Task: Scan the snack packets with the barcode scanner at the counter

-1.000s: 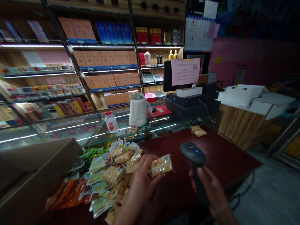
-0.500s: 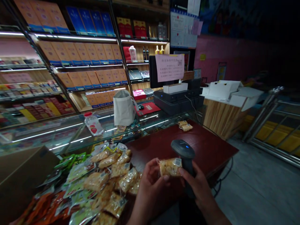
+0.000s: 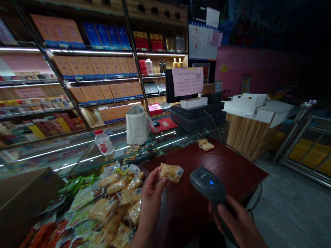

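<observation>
My left hand (image 3: 152, 189) pinches a small clear-wrapped snack packet (image 3: 171, 173) above the dark red table (image 3: 181, 206); a white label shows at its right end. In my right hand (image 3: 235, 215) is a dark grey barcode scanner (image 3: 209, 184), gripped by its handle, with a blue light lit on top. Its head points toward the packet, a short gap apart. Left of my left hand lies a heap of similar wrapped snacks (image 3: 122, 196), mixed with green and white pouches (image 3: 85, 199) and orange packets (image 3: 49, 234).
Two or so snack packets (image 3: 206, 144) lie on the table's far side. Beyond stand a glass counter with a bottle (image 3: 103, 143), a white bag (image 3: 137, 125) and a monitor (image 3: 169, 86). A cardboard box (image 3: 28, 193) is at left, a metal railing (image 3: 297, 127) at right.
My right hand has let go of the packet's edge and moved right and down with the scanner, tilting it leftward. My left hand has moved the packet slightly left and up.
</observation>
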Demonstrator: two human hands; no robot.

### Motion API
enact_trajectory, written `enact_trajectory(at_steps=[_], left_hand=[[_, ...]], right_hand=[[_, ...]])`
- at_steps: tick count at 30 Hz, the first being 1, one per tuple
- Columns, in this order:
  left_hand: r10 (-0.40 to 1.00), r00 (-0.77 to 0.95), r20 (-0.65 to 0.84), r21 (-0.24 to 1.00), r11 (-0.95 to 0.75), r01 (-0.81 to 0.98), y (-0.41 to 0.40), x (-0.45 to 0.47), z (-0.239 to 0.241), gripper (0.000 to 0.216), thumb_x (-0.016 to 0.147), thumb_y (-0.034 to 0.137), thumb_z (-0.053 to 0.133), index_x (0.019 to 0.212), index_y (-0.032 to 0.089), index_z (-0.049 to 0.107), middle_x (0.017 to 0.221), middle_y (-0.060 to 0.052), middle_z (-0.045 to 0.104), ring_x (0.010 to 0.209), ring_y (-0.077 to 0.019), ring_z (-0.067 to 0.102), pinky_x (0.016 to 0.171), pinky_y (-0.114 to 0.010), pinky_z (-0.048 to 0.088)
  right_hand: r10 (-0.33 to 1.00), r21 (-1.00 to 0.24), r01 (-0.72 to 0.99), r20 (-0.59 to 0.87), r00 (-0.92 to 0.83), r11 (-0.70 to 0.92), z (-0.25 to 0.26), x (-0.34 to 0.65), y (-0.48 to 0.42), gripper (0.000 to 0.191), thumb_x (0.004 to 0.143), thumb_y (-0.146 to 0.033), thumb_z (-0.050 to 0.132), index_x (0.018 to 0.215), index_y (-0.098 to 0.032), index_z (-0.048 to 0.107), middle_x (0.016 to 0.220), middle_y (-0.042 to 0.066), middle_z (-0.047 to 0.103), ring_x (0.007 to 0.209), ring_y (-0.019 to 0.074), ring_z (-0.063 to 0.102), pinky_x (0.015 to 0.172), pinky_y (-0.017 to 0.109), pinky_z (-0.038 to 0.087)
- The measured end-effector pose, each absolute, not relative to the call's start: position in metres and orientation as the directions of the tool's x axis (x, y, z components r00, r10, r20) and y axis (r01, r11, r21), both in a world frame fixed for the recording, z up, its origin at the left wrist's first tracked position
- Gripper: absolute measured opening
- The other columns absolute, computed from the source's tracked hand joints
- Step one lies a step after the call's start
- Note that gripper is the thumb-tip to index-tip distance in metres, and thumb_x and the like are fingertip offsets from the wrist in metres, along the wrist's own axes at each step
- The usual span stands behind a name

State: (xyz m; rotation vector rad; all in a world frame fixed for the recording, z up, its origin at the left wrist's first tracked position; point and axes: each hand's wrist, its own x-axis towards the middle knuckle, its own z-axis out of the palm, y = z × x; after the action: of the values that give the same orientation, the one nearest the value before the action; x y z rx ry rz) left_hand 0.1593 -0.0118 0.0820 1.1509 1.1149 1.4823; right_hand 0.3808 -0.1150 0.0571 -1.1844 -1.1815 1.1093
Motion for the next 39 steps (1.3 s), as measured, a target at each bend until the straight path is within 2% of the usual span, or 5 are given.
enact_trajectory(at_steps=[13, 22, 32, 36, 39], left_hand=[[0.971, -0.133, 0.199, 0.973, -0.212, -0.092, 0.006, 0.166, 0.074, 0.056, 0.07, 0.046, 0.078, 0.119, 0.021, 0.066, 0.118, -0.009, 0.07, 0.094, -0.0231, 0.07, 0.083, -0.036, 0.059], [0.982, -0.11, 0.152, 0.976, -0.167, -0.141, 0.024, 0.177, 0.067, 0.055, 0.067, 0.04, 0.082, 0.117, 0.021, 0.067, 0.118, -0.008, 0.07, 0.107, -0.0264, 0.067, 0.084, -0.034, 0.059], [0.908, -0.019, -0.418, 0.723, 0.32, -0.613, 0.099, 0.261, 0.013, 0.014, 0.085, -0.001, 0.058, 0.087, 0.013, 0.061, 0.083, -0.007, 0.07, 0.069, -0.0119, 0.069, 0.069, -0.026, 0.062], [0.878, -0.006, -0.479, 0.708, 0.382, -0.594, 0.161, 0.304, 0.0, 0.014, 0.088, -0.001, 0.054, 0.085, 0.011, 0.059, 0.078, -0.006, 0.066, 0.062, -0.0098, 0.065, 0.062, -0.021, 0.059], [0.874, -0.011, -0.486, 0.731, 0.399, -0.553, 0.207, 0.33, -0.003, 0.016, 0.092, 0.018, 0.06, 0.106, 0.012, 0.062, 0.1, -0.008, 0.066, 0.08, -0.0143, 0.067, 0.071, -0.029, 0.059]], right_hand=[[0.997, -0.996, 0.056, 0.071, 0.003, 0.071, 0.06, 0.386, -0.114, 0.044, 0.091, -0.06, 0.05, 0.087, -0.019, 0.064, 0.061, -0.001, 0.057, 0.052, 0.015, 0.052, 0.053, 0.028, 0.042], [0.991, -0.998, -0.039, 0.051, 0.124, 0.056, 0.058, 0.385, -0.102, 0.048, 0.088, -0.064, 0.053, 0.079, -0.019, 0.066, 0.052, -0.003, 0.053, 0.047, 0.0131, 0.048, 0.05, 0.026, 0.039], [0.914, -0.955, -0.29, -0.167, 0.369, -0.057, 0.046, 0.414, -0.072, 0.056, 0.078, -0.074, 0.057, 0.089, -0.02, 0.069, 0.048, -0.003, 0.051, 0.044, 0.0144, 0.047, 0.042, 0.025, 0.039], [0.891, -0.959, -0.282, -0.157, 0.426, -0.034, 0.051, 0.426, -0.068, 0.058, 0.075, -0.076, 0.059, 0.087, -0.02, 0.07, 0.052, 0.0, 0.058, 0.046, 0.0165, 0.051, 0.045, 0.028, 0.042], [0.859, -0.964, -0.258, -0.189, 0.476, -0.069, 0.04, 0.43, -0.063, 0.06, 0.078, -0.077, 0.054, 0.091, -0.02, 0.069, 0.055, 0.001, 0.062, 0.046, 0.0159, 0.052, 0.043, 0.027, 0.041]])
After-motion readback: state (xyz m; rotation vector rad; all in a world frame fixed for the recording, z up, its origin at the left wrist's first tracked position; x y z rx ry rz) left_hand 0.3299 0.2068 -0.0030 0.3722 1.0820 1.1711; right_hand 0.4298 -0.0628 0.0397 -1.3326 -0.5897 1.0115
